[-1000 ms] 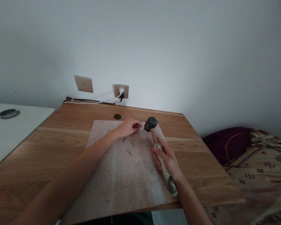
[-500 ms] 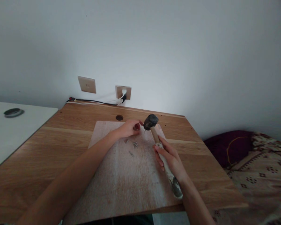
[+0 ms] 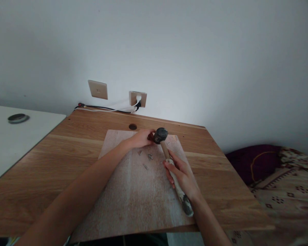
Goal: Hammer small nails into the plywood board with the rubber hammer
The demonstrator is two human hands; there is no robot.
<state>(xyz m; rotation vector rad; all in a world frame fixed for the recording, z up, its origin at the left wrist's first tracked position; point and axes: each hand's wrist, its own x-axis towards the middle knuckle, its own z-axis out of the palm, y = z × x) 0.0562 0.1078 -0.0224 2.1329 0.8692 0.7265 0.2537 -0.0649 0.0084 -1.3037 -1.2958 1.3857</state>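
Observation:
My right hand (image 3: 181, 172) is wrapped round the pale, paint-worn handle of a hammer (image 3: 161, 136) with a dark, blunt head. The handle slopes down toward me. Over the far part of a wooden board (image 3: 133, 201), my left hand (image 3: 143, 138) has its fingers curled together right beside the hammer head. The head partly covers those fingertips, so what they pinch, if anything, is hidden. Several loose nails (image 3: 150, 156) lie on the board just nearer to me than my left hand, with a single nail (image 3: 145, 166) apart from them.
The board rests on a wooden table (image 3: 215, 171) with a round cable hole (image 3: 132, 126). Cables (image 3: 105, 109) run along the wall to a socket (image 3: 142, 99). A white table (image 3: 5, 143) stands at left with a round grey object (image 3: 17, 118); patterned fabric (image 3: 284, 188) lies at right.
The hammer head has shifted left and slightly down, closer to my left fingertips. My left fingers have drawn in closer together. The nails lie as before.

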